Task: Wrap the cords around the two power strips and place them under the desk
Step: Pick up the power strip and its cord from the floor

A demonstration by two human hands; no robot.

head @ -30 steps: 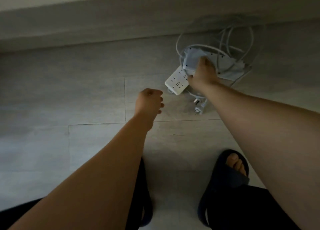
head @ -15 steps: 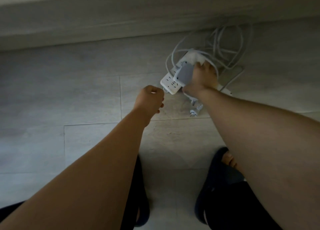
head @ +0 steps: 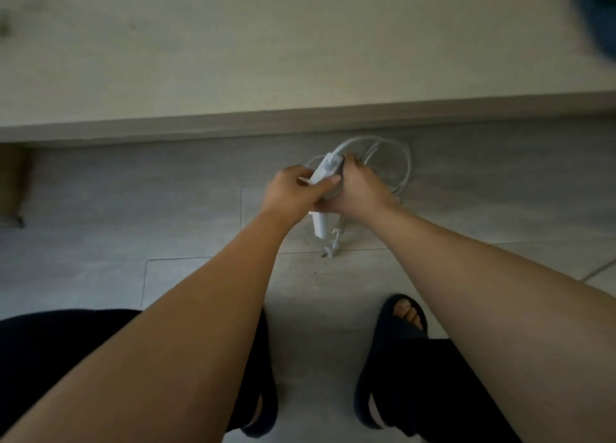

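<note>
Two white power strips (head: 324,176) are lifted off the floor, held together on edge between both hands. My left hand (head: 293,192) grips them from the left with the thumb across the top. My right hand (head: 358,189) clasps them from the right. Their lower end (head: 320,226) sticks out below the hands. White cord (head: 398,162) trails in loose loops behind my right hand toward the desk. A plug (head: 330,250) dangles near the floor below the strips.
The light desk top (head: 300,59) fills the upper half, its front edge (head: 300,122) just beyond the hands. Grey plank floor (head: 133,216) lies below. My feet in dark slippers (head: 400,322) stand close. A desk leg (head: 13,182) is at the left, and another cord (head: 600,269) at the far right.
My right hand lifted the strips off the floor and turned them on edge. My left hand closed in and took hold of them. The view rose, showing the desk top.
</note>
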